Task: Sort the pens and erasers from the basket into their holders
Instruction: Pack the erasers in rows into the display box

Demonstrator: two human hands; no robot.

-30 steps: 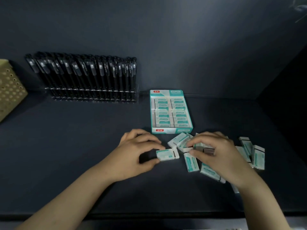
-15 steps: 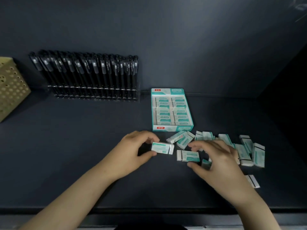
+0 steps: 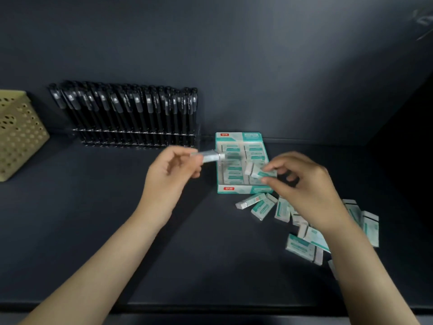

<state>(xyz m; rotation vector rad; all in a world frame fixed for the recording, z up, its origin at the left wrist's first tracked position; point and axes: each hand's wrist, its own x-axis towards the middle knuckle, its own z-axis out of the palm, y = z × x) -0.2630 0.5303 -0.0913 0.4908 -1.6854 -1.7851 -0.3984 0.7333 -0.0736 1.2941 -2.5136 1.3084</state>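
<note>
The left hand [image 3: 171, 174] pinches an eraser [image 3: 209, 157] between thumb and fingertips, lifted clear of the table [image 3: 117, 219] and blurred, right at the left edge of the box [image 3: 241, 190]. The right hand [image 3: 304, 184] pinches a second eraser [image 3: 255, 171] by one end, tilted, over the near right part of that box. So both hands are loaded, and the step looks like filling the eraser box. Under and just behind the right wrist lie the loose erasers [image 3: 262, 208], scattered at all angles on the table, near the box's front wall. I would say a fair share of the job remains there. Rows of wrapped erasers already sit in the box; whether a gap is left in the layer I cannot tell from here. Beyond the left hand, against the back wall, the pens [image 3: 131, 109] stand in a close line in their rack [image 3: 140, 140], and that half seems done. Far out past the left hand sits the basket [image 3: 21, 134], its inside hidden. Next, I reckon, each eraser wants turning flat and square to the rows before it goes down — and with two hands crowding one small box, one had better go first.
</note>
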